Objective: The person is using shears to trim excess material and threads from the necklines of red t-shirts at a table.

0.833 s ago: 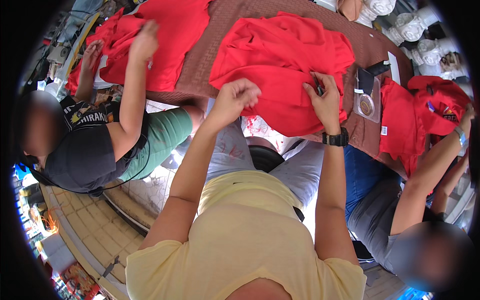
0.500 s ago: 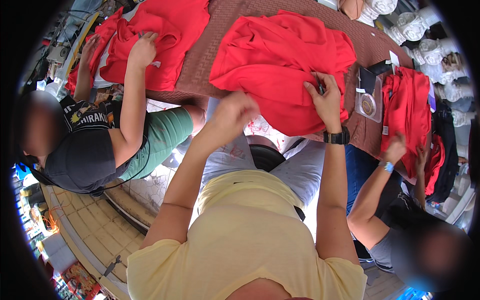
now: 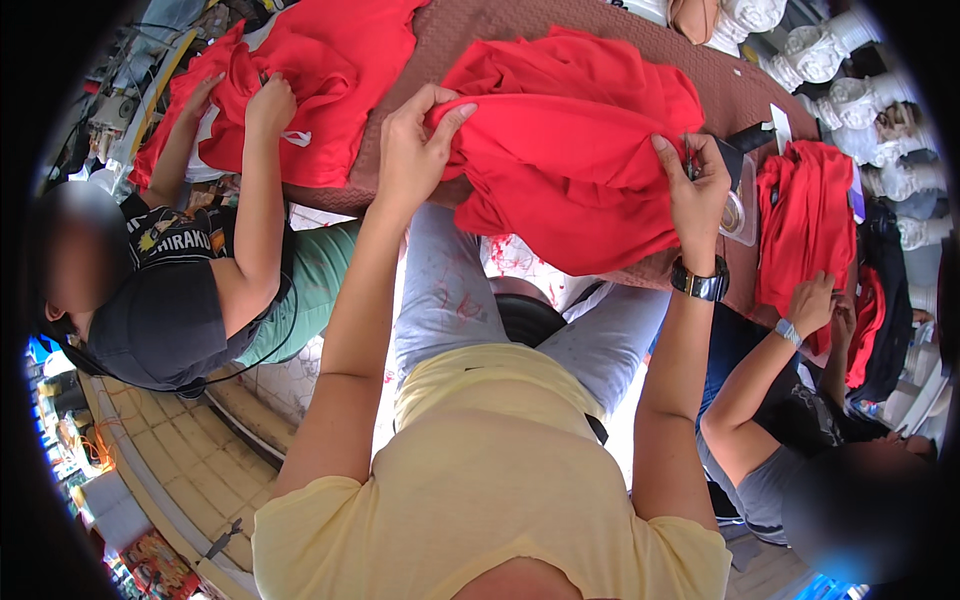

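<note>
Head view: left hand (image 3: 412,150) pinches soft, wrinkled red cloth (image 3: 560,145).

Red cloth piles (image 3: 570,190) and 2 co-workers (image 3: 165,315) around a table (image 3: 470,30) suggest a garment workshop.

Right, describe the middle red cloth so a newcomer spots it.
Find the brown table across the top of the view, then its near edge, ahead of the yellow shirt. The middle red cloth lies there, drooping over that edge. Unlike the left red cloth and right red cloth, it has a fold stretched between the wearer's left hand and right hand, which holds a dark tool.
</note>
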